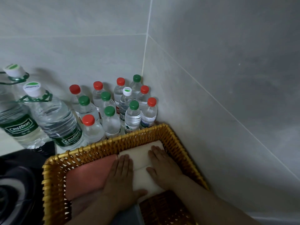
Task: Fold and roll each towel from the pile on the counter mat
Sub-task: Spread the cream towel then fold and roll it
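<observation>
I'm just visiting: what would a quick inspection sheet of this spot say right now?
Surface: pale counter, little of it bare.
Job's things: cream towel and pink towel lie side by side in the wicker basket.
Clutter: small bottles with red, green and white caps; two large bottles; blurred dark object at left.
Hands: left hand and right hand lie flat on the cream towel, fingers straight.
Cables: nothing seen.
Surroundings: grey tiled wall corner.

Single head-worn view, wide-angle, looking steeply down — close over the wicker basket point(53, 184), facing the tiled corner point(146, 46)
</observation>
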`<state>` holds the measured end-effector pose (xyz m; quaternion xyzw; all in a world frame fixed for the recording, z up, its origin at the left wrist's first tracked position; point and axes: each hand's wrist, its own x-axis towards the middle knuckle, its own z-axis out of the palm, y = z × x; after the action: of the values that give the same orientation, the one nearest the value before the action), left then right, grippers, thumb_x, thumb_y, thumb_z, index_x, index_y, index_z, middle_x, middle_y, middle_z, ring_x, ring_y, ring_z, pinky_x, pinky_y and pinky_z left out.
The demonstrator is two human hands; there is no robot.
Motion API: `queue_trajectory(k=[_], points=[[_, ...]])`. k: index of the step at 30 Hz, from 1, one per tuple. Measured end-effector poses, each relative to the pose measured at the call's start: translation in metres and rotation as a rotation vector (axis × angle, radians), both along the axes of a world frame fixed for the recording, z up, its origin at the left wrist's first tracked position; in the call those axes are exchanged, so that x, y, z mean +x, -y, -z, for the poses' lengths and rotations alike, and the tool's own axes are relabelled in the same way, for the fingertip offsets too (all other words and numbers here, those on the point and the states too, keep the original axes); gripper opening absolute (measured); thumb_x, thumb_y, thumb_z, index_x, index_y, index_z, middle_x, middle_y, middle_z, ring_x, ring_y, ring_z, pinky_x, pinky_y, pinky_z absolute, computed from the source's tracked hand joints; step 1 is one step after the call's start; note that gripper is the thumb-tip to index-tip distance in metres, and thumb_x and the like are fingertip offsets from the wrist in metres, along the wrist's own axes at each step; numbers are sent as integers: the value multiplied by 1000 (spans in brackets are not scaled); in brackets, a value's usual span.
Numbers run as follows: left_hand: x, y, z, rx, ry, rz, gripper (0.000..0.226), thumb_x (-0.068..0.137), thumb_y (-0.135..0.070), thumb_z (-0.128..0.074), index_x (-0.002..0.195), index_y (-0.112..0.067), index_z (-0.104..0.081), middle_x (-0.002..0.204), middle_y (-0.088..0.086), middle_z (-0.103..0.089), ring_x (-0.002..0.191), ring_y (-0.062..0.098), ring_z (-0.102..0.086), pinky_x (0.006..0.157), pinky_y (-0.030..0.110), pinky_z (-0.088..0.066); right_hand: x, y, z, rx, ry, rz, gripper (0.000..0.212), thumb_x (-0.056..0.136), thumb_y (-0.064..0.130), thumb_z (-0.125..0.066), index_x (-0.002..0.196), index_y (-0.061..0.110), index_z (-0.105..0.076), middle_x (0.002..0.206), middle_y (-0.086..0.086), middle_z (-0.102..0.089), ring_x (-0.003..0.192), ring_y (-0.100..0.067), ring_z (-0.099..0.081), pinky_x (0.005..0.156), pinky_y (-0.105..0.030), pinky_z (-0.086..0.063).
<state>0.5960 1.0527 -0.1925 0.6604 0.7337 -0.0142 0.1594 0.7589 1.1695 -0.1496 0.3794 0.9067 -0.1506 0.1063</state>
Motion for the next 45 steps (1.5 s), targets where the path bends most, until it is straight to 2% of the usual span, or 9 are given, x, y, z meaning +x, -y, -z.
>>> queue_trajectory(k=[3, 6, 13, 23, 28, 31, 33, 38, 45], points=[[-3, 2, -15, 15, -24, -1, 95, 75, -74, -38, 121, 4, -64, 130, 25, -58, 120, 37, -58, 113, 39, -6, 9, 7, -15, 46, -100, 66, 50, 94, 40, -42, 138, 16, -44, 144, -4, -37, 131, -23, -36, 114, -34, -32], [-5, 9, -17, -5, -2, 24, 96, 63, -73, -43, 123, -1, -65, 133, 19, -58, 124, 33, -56, 112, 39, -5, 19, 14, -21, -26, -138, 123, 47, 96, 34, -48, 140, 20, -42, 139, 1, -35, 117, -18, -45, 98, -28, -44], [-2, 16, -7, -86, 25, 66, 93, 69, -69, -40, 126, 2, -61, 136, 23, -54, 130, 32, -36, 113, 46, -7, 25, 15, -17, -280, -139, 245, 57, 91, 34, -58, 141, 25, -34, 149, 9, -15, 129, -18, -35, 109, -27, -35], [-3, 12, 2, -165, 52, 46, 97, 69, -74, -40, 126, 2, -61, 136, 24, -53, 131, 32, -37, 114, 48, -9, 21, 15, -8, -313, -123, 296, 57, 88, 30, -66, 137, 24, -39, 150, 11, -10, 132, -18, -34, 110, -29, -35], [-3, 13, -10, -199, -13, 89, 96, 69, -74, -38, 124, 1, -63, 136, 23, -54, 125, 35, -53, 118, 45, 2, 19, 18, -12, -319, -109, 312, 59, 89, 29, -64, 141, 22, -37, 151, 11, -10, 134, -18, -33, 112, -28, -33], [-5, 9, -31, -59, -54, 57, 99, 81, -73, -31, 152, -4, -21, 159, 20, -7, 148, 30, -11, 113, 39, 22, 20, 19, -18, -332, -113, 323, 59, 91, 28, -58, 145, 19, -35, 153, 10, -12, 137, -17, -29, 114, -25, -28], [-5, 9, -44, -66, 13, 67, 94, 86, -72, -27, 155, -12, -2, 160, 10, 14, 149, 25, 9, 116, 40, 13, 21, 20, -24, -340, -155, 348, 55, 93, 27, -55, 144, 19, -37, 153, 6, -20, 134, -14, -32, 112, -23, -27], [-16, 13, -73, 75, 282, -76, 65, 96, -54, -41, 151, -24, -27, 159, 0, -23, 142, 14, -28, 114, 24, -20, 21, 24, -44, -347, -264, 443, 38, 97, 29, -52, 135, 27, -49, 133, 8, -44, 114, -9, -46, 99, -22, -40], [-35, 29, -116, 141, 491, -214, 24, 92, -34, -62, 116, -31, -64, 111, -14, -66, 96, -6, -59, 88, 14, -46, 31, 30, -71, -301, -480, 464, 25, 94, 26, -57, 119, 30, -62, 115, 17, -58, 108, -3, -55, 85, -13, -42]])
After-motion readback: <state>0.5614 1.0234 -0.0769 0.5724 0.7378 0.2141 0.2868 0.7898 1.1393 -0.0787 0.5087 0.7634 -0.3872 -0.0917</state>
